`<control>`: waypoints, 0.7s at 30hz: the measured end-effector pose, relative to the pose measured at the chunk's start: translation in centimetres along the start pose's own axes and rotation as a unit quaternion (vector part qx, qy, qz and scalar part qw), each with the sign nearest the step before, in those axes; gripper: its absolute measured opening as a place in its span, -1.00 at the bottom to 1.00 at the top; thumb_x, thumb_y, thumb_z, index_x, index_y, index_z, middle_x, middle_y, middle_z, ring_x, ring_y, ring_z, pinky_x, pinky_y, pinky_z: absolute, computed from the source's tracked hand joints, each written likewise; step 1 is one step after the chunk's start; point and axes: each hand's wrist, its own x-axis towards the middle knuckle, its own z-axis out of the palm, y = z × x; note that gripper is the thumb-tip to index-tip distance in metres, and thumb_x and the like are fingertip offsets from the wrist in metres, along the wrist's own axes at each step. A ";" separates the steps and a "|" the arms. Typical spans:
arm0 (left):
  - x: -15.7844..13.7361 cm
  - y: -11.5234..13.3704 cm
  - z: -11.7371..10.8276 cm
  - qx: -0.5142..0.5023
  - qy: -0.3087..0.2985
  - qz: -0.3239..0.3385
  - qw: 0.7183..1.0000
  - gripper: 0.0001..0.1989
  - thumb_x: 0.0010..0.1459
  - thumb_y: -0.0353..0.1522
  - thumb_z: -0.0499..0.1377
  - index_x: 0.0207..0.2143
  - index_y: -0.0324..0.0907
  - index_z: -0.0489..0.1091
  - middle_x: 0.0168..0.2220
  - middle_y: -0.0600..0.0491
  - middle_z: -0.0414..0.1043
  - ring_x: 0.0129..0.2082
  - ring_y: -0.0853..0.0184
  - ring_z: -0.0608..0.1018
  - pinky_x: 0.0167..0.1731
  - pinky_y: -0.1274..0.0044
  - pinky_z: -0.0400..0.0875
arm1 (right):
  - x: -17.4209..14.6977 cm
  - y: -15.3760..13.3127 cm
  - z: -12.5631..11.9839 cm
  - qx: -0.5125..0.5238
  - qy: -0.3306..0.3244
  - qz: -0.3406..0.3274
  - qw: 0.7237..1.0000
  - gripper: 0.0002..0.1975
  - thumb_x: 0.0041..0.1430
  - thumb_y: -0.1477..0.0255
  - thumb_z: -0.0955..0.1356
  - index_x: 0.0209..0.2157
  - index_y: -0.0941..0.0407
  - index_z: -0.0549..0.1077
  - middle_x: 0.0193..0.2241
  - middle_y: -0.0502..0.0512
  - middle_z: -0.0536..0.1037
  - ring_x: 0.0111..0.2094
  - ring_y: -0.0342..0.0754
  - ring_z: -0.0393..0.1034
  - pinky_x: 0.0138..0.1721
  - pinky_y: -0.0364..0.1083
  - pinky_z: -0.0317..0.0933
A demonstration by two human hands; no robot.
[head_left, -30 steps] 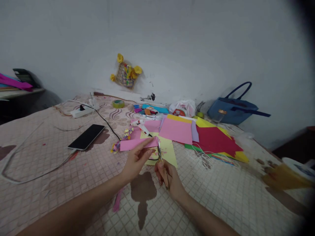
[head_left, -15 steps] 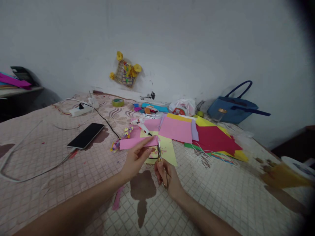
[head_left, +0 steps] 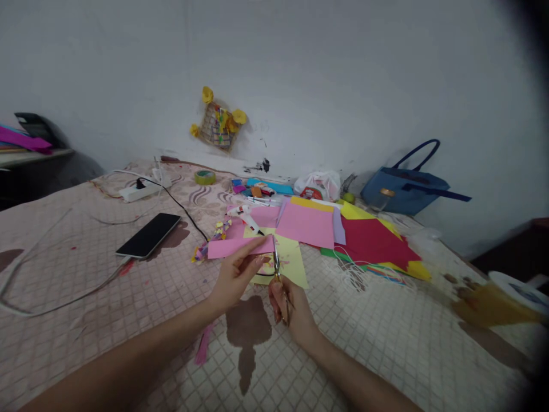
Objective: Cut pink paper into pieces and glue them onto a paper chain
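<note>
Between the thumb and fingers of my left hand is a long pink paper strip, held level. My right hand is closed around the handles of a pair of scissors, whose blades point away from me at the strip's right end. Below the blades lies a pale yellow sheet scattered with small pink paper scraps. A white glue gun rests just beyond the strip, on pink paper. At the strip's left end sits a bundle of purple and yellow paper bits.
To the left lie a phone on a cable and a power strip. Green tape is farther back. Pink sheets, red paper and white string spread rightward. A blue bag leans on the wall.
The view has shifted very slightly. Both hands, the paper strip and the scissors keep nearly the same places, with the blades still at the strip's right end.
</note>
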 end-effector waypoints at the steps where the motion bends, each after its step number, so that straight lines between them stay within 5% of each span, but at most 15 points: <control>1: 0.0 0.0 0.0 0.000 0.000 -0.001 1.000 -0.57 0.10 -0.31 0.13 0.04 -0.17 0.27 0.01 -0.08 0.37 -0.15 0.26 0.52 -0.13 0.48 0.42 | 0.0 0.0 -0.1 -0.007 -0.003 -0.004 1.000 -0.52 0.03 -0.04 0.20 -0.59 0.11 0.16 -0.76 -0.17 0.10 -0.76 -0.28 -0.03 -0.74 -0.24 -0.07; 21: -0.2 -0.2 0.3 -0.014 -0.016 -0.014 1.000 -0.57 0.09 -0.31 0.14 0.04 -0.13 0.28 0.06 -0.08 0.31 -0.17 0.27 0.52 -0.11 0.44 0.41 | 0.4 0.3 -1.0 -0.035 -0.012 -0.010 0.999 -0.49 0.05 -0.06 0.16 -0.57 0.13 0.19 -0.74 -0.16 0.13 -0.75 -0.29 0.01 -0.72 -0.25 -0.01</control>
